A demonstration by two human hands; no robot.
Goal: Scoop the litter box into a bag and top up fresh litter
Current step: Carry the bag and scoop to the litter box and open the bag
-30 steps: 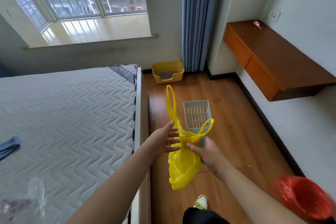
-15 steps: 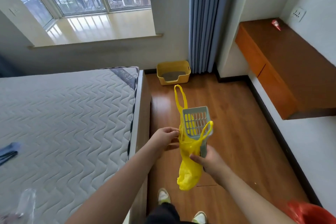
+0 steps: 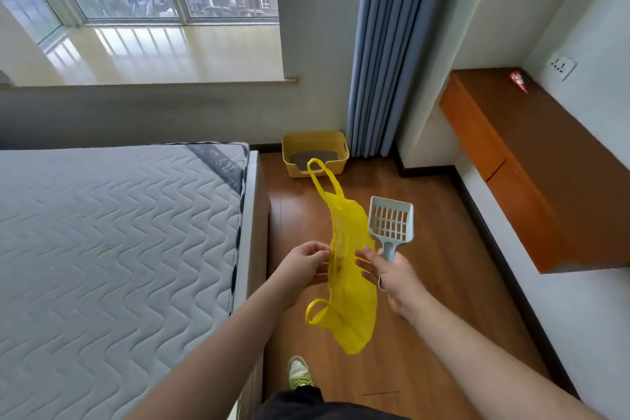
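Since the earlier frame, both hands have drawn slightly apart and the thin yellow plastic carrier bag (image 3: pixel 351 286) has spread out flatter between them; the pale blue slotted plastic litter scoop (image 3: pixel 390 222) now stands clear to the right of the bag instead of behind it.

Grip: left hand (image 3: pixel 305 266) is pinching the left edge of the bag between thumb and fingertips. Right hand (image 3: pixel 392 274) is curling its lower fingers round the scoop handle while its index and middle fingers are reaching out against the bag's right edge. Scoop head is pointing up and away, slots facing the camera.

Bag: one loop handle is sticking up and forward, the other is hanging low on the left side; the body is drooping below the hands over the brown wooden plank floor (image 3: pixel 426 334).

Outward: yellow plastic litter box (image 3: pixel 315 153) is sitting on the floor at the far end, against the wall, just left of the blue-grey pleated curtain (image 3: pixel 392 44); grey litter is showing inside. White quilted mattress (image 3: pixel 112 249) is lying along the floor's left edge. Orange-brown wall-mounted wooden shelf (image 3: pixel 545 160) is running along the right wall, with a small red cone-shaped wrapper (image 3: pixel 519 80) near its far corner. A light green sneaker (image 3: pixel 299 372) is showing at the near edge of the floor.
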